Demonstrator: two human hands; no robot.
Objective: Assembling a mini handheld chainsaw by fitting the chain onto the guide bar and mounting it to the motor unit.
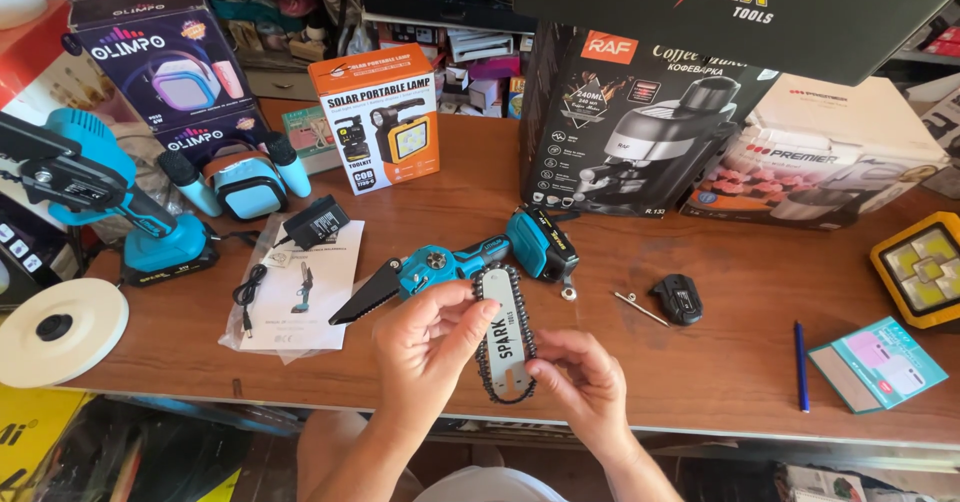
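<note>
Pinching one chain-wrapped guide bar (505, 334), left hand (432, 344) and right hand (580, 382) sit before two, apparently, mini saws (470, 262).

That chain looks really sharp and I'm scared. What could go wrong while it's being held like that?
1. Both bare hands, left and right, pinch the chain wrapped round its bar, so its teeth might nick a finger.
2. The chain sits loose on the bar and might slip off.
3. The small screw and black cover lie loose on the table and could roll away or get knocked off.
</note>
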